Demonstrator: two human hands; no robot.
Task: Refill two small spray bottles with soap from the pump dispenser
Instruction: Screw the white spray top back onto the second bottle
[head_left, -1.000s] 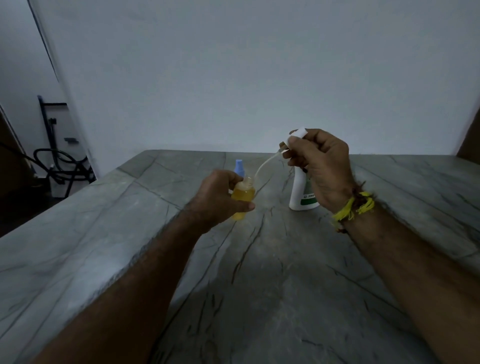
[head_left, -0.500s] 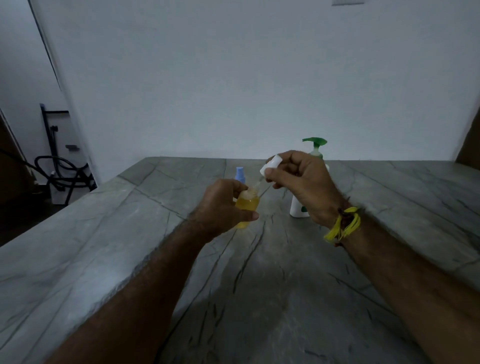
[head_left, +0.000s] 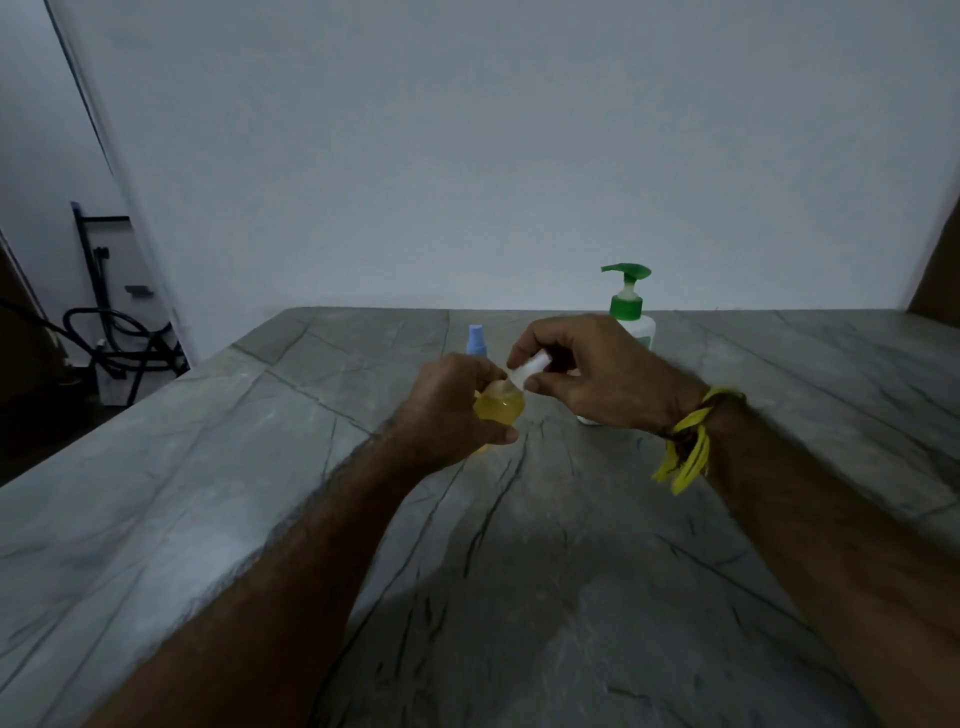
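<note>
Since a second ago the right hand (head_left: 597, 371) has come down and over from up by the pump dispenser (head_left: 629, 317), so the white spray cap (head_left: 530, 366) it pinches between thumb and fingertips now sits right at the mouth of the small bottle (head_left: 498, 408). Back then the dip tube was drawn out in a long arc; now it's mostly out of sight, can't tell how far in it goes. Dispenser's green pump head is fully visible again too.

Left hand (head_left: 449, 410) is wrapped around that little bottle, which is full of yellow soap and held just above the table (head_left: 260, 493), roughly mid-width and toward the far edge. Cap looks tilted, not seated yet.

Second spray bottle, the one with the blue cap (head_left: 476, 339), stands upright just behind the left hand's fingers, nearer the far edge. White dispenser stands upright behind the right hand, also close to the far edge. Yellow thread band (head_left: 688, 447) on the right wrist.
</note>
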